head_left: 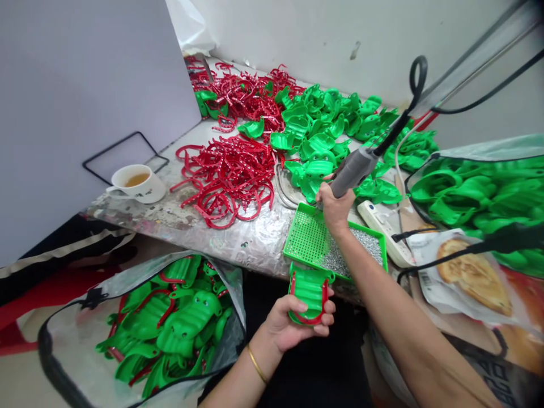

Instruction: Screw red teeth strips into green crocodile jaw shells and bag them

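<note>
Foil-topped bench [238, 241], white wall [297, 34] — left hand [297, 324] gripping green plastic part [310, 289], right hand [335, 208] rotary tool [355, 173]

The green plastic piece [310, 289] lies in the left hand [293, 323]. It is curved like a scoop, with bumpy ribs, and a red strip runs around its edge. The right hand [335, 208] grips a fat gray power tool [355, 173], tilted, with a black cord going up from its back end. Its front end is hidden by the fingers [325, 195].
</note>
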`<state>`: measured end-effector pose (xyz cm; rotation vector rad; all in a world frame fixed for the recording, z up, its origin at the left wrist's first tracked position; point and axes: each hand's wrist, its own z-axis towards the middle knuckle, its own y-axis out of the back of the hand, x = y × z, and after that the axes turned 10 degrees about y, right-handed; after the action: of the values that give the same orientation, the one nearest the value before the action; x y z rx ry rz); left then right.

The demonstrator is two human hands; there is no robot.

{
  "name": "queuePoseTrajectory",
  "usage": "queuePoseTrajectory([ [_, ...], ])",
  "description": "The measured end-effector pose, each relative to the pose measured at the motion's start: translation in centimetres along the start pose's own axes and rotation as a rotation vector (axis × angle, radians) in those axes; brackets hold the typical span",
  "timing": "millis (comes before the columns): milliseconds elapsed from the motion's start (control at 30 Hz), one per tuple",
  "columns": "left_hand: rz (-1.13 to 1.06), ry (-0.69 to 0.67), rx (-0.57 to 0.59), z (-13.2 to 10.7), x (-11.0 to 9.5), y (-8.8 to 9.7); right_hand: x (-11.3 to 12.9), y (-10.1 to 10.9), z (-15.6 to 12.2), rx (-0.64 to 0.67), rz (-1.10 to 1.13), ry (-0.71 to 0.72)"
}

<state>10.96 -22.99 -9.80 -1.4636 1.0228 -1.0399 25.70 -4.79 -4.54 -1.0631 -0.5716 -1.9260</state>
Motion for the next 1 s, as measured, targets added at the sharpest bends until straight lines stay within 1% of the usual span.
queuePoseTrajectory([
  [100,-0.004,0.019,-0.006,-0.1,-0.1,-0.2,0.2,0.0,0.4,-0.012,0.019,0.022],
  [167,-0.012,0.023,-0.012,-0.1,-0.2,-0.4,0.9,0.2,0.7,-0.027,0.044,0.065],
  [233,-0.023,0.020,-0.015,-0.1,-0.1,-0.5,2.4,0.6,0.7,-0.043,0.083,0.115],
  [300,-0.036,0.016,-0.019,-0.1,-0.1,-0.7,4.7,1.1,-0.1,-0.041,0.138,0.144],
  [333,-0.042,0.014,-0.021,-0.1,0.0,-0.8,6.1,1.5,-0.8,-0.025,0.161,0.138],
  [367,-0.049,0.012,-0.022,-0.2,0.0,-1.0,7.6,1.9,-1.7,0.018,0.179,0.117],
  [467,-0.058,0.009,-0.027,-0.3,0.1,-1.3,11.9,3.3,-5.5,0.093,0.190,-0.010],
  [533,-0.054,-0.007,-0.038,-0.3,0.2,-1.3,14.0,4.3,-8.3,0.146,0.204,-0.097],
  [567,-0.049,-0.024,-0.047,-0.3,0.3,-1.3,14.6,4.8,-9.6,0.174,0.219,-0.144],
  [633,-0.034,-0.067,-0.067,-0.2,0.5,-1.1,15.3,5.5,-11.6,0.202,0.270,-0.210],
  [733,0.005,-0.112,-0.116,-0.1,0.6,-0.7,15.4,6.2,-13.1,0.200,0.321,-0.254],
  [1000,0.056,-0.162,-0.232,-0.1,1.0,-0.6,15.1,6.4,-14.1,0.181,0.333,-0.250],
])
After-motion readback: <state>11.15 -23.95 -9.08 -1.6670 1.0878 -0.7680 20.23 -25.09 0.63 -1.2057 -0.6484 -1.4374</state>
